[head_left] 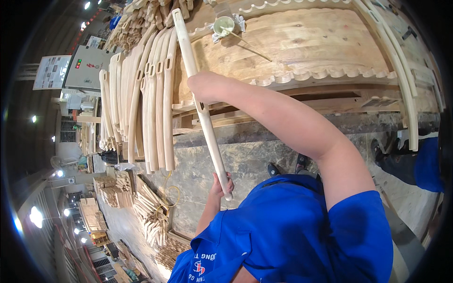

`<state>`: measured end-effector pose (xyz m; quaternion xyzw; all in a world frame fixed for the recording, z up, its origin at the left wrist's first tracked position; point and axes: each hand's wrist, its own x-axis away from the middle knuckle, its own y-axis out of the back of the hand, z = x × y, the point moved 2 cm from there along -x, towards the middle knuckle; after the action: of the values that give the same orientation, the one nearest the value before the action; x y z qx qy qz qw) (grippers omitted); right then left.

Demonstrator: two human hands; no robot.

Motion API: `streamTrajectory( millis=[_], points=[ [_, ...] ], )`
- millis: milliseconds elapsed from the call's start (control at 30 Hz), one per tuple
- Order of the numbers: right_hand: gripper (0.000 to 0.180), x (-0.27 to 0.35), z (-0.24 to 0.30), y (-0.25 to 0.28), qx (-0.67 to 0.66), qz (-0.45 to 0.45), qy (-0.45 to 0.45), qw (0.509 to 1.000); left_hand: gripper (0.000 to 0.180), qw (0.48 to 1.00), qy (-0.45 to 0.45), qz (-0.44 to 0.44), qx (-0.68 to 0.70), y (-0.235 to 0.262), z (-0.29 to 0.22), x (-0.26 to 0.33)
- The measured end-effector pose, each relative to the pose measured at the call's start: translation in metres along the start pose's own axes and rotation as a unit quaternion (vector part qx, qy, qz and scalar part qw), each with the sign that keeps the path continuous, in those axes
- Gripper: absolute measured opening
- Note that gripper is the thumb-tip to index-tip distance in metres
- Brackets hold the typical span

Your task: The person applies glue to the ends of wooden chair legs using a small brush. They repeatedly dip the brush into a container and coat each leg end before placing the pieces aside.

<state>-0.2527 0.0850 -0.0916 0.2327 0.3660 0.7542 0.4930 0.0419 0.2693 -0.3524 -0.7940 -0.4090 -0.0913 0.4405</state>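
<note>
A long, pale wooden bar (pixel 207 127) with slots cut through it slants from the workbench's far side down toward my body. My right hand (pixel 206 87) is closed round its upper middle, the back of the hand hiding most of the fingers. Close to my body, my left hand (pixel 222 184) grips the bar near its rounded lower end. To the left of the bar, several similar slotted wooden pieces (pixel 168 118) lie side by side in a row, their near ends jutting past the bench edge.
On the wooden bench panel (pixel 321 42) stands a small bowl (pixel 224 26) with a stick in it. Scalloped wooden strips (pixel 330 74) edge the panel. More slotted pieces (pixel 134 28) are heaped far left. Wood stacks (pixel 151 207) stand on the floor. Another person's leg (pixel 398 165) shows at right.
</note>
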Motion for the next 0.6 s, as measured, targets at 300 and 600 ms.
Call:
streamTrajectory(
  millis=[300, 600],
  points=[
    [0.018, -0.008, -0.005, 0.0, 0.008, 0.029, -0.01, 1.0, 0.082, 1.0, 0.001, -0.01, 0.001, -0.002, -0.001, -0.003],
    [0.017, -0.004, 0.0, 0.002, 0.059, 0.008, 0.037, 0.998, 0.078, 0.999, -0.019, -0.032, -0.007, -0.011, 0.005, 0.0]
  ],
)
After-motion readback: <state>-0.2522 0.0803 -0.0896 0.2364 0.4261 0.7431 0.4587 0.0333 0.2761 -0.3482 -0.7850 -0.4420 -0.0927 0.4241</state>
